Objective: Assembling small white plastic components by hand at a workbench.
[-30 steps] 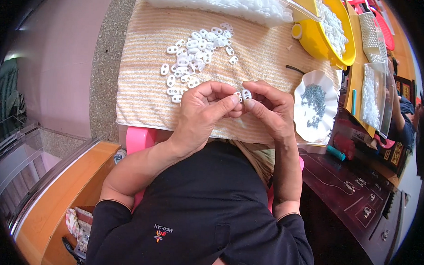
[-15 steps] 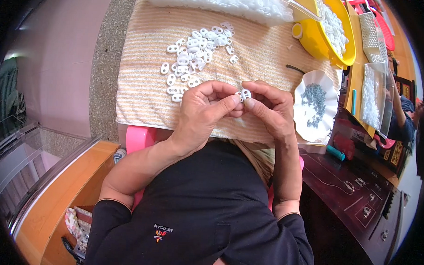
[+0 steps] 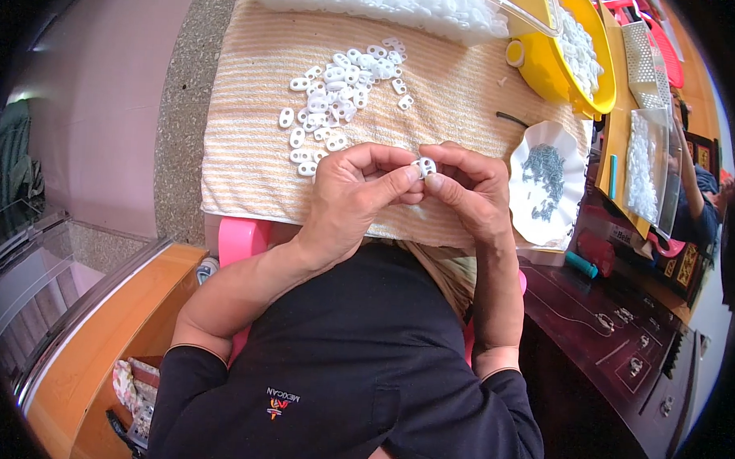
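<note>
Over the near part of the towel, both hands meet at a small white two-hole plastic piece. My left hand pinches its left side between thumb and forefinger, the other fingers curled under. My right hand grips the right side with thumb and forefinger. Fingertips cover much of the piece, so I cannot tell whether it is one part or two. Left of centre, beyond my left hand, lies a loose pile of similar white oval two-hole pieces. To the right of my right hand, a white fluted dish holds tiny dark grey springs.
A striped towel covers the table. Along the far edge stands a clear bin of white parts, beside a yellow basin with more. A thin black rod lies near the dish. Another person's arm shows far right.
My fingertips have shifted slightly around the white piece, which has turned a little and shows less on its left side. The pile and the dish have not moved.
</note>
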A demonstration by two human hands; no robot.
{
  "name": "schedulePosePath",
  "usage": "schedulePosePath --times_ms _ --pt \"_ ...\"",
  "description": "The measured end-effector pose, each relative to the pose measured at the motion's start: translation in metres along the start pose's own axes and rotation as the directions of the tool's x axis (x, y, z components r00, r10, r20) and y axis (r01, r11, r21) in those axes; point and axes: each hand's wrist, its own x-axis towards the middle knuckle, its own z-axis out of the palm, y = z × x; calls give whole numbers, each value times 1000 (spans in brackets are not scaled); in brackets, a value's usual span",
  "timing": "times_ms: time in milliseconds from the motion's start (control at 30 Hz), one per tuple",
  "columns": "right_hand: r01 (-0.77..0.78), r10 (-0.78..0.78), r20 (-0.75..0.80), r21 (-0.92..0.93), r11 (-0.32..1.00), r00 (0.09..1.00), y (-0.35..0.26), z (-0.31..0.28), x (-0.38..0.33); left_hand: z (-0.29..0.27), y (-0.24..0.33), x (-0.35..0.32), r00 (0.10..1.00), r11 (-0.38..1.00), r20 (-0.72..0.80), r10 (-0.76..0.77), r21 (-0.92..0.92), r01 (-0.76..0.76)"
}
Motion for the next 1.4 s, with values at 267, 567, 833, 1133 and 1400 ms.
schedulePosePath --times_ms 267,567,833,1133,1400 --pt "25 -26 16 40 999 1000 4 -4 -2 -1 0 0 998 994 4 -70 -87 70" --pt "117 -126 53 150 982 991 10 -4 -2 -3 6 2 971 955 149 -189 -201 217" --pt "163 -188 82 243 956 979 1 4 -2 -5 6 2 949 946 251 -189 -213 244" --pt "193 -194 34 52 980 980 1 9 -5 -4 8 0 938 946 315 -147 -232 226" --pt "219 -221 36 49 975 975 -2 13 -7 -2 5 -2 954 961 279 -112 -213 175"
